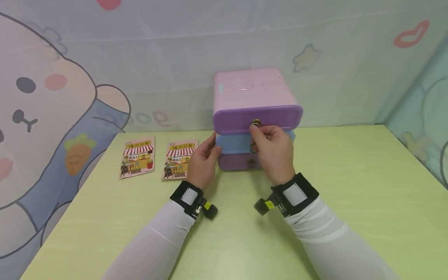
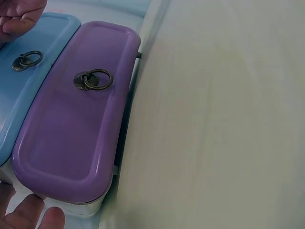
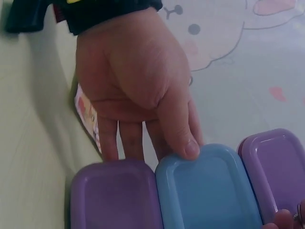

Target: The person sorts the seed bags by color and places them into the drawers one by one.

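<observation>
A small drawer cabinet (image 1: pixel 250 87) with a pink top stands on the table, with purple, blue and purple drawer fronts stacked one above another. My right hand (image 1: pixel 276 153) pinches the brass ring pull (image 1: pixel 256 123) of the top purple drawer (image 1: pixel 231 121) between thumb and fingers. At the cabinet's left side, my left hand (image 1: pixel 203 163) rests with its fingers fairly straight along the side; its thumb (image 3: pixel 191 149) touches the edge of the blue drawer (image 3: pixel 214 191). The bottom purple drawer (image 2: pixel 71 124) has its own ring pull (image 2: pixel 98 79) hanging free.
Two printed packets (image 1: pixel 137 157) with striped awning pictures lie on the left of the table (image 1: pixel 350 194), one partly behind my left hand. A cloth backdrop (image 1: pixel 168 58) with cartoon prints hangs right behind the cabinet.
</observation>
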{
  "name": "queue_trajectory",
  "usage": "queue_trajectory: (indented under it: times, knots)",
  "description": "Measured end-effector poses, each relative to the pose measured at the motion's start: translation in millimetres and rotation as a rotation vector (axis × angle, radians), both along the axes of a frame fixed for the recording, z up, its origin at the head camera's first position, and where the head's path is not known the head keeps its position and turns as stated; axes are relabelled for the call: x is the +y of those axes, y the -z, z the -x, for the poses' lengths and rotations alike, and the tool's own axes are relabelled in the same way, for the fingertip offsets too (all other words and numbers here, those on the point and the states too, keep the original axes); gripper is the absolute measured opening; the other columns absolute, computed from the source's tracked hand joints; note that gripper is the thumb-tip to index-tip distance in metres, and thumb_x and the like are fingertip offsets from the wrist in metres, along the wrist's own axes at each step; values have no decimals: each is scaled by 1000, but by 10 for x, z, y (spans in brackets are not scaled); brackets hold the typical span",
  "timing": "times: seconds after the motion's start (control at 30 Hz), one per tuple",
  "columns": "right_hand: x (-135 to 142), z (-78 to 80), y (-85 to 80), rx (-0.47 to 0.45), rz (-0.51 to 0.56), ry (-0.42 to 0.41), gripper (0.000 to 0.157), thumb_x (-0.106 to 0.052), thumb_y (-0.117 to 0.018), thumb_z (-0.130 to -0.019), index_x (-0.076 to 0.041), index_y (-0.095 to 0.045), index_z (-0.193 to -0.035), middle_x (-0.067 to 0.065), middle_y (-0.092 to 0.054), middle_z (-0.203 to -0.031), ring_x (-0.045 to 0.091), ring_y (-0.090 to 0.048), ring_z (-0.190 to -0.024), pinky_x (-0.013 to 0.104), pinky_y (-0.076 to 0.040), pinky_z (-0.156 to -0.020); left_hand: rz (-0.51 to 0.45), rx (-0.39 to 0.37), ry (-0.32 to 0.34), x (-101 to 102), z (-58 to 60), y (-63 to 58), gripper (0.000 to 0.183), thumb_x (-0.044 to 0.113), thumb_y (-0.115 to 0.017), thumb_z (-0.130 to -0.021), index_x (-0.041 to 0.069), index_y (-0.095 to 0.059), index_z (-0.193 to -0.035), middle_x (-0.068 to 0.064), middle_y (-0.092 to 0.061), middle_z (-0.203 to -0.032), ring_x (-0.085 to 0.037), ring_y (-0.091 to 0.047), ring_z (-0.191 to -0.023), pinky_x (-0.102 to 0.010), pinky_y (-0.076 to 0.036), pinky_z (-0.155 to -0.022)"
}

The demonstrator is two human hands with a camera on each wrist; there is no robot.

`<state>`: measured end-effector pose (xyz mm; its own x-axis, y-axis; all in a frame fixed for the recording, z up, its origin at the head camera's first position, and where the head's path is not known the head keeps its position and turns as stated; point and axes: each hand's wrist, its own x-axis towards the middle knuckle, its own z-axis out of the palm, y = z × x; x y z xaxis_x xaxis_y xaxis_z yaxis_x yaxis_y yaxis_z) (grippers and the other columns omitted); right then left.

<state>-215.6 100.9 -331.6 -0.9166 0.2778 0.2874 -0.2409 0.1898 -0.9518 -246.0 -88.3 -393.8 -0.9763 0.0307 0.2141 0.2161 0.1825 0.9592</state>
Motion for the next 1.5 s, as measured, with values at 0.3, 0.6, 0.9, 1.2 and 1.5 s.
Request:
queue_trajectory:
  times: [0.3, 0.6, 0.9, 1.2, 1.5]
  knots:
    - [8, -1, 13, -7, 8, 16, 26, -25, -63, -105, -6, -64, -87, -2, -72, -79, 18, -69, -78, 20, -49, -61, -10, -6, 16, 22, 2, 2, 48, 23, -61, -108, 21, -53, -155, 5, -54, -159, -16, -53, -146, -32, -47, -120]
    - [42, -98, 79, 63, -69, -4, 25, -19, -59, -107, -4, -63, -87, 15, -77, -90, 17, -67, -80, 21, -42, -58, 6, -5, 15, 16, -2, -3, 47, 24, -60, -109, 24, -53, -155, 5, -54, -159, -15, -53, -146, -33, -47, -119]
    - [49, -186, 162, 148, -66, -39, 22, -10, -59, -106, -3, -61, -86, 18, -76, -89, 8, -51, -58, 22, -31, -49, 5, -13, 7, 0, -2, 1, 46, 25, -60, -109, 25, -53, -155, 5, -55, -158, -14, -54, -145, -32, -48, -118]
    - [65, -258, 235, 196, -13, -88, 18, -3, -59, -105, 4, -61, -89, 19, -74, -89, 11, -73, -85, 20, -41, -58, -3, -18, -2, -6, 14, 24, 45, 23, -60, -109, 25, -55, -154, 5, -57, -156, -13, -56, -143, -30, -49, -117]
    - [88, -352, 260, 214, -30, -95, 16, -1, -61, -104, 5, -62, -89, 12, -76, -87, 9, -73, -85, 19, -46, -63, -2, -2, -9, 4, 11, 29, 45, 25, -61, -109, 24, -56, -154, 4, -59, -154, -16, -56, -143, -32, -50, -117]
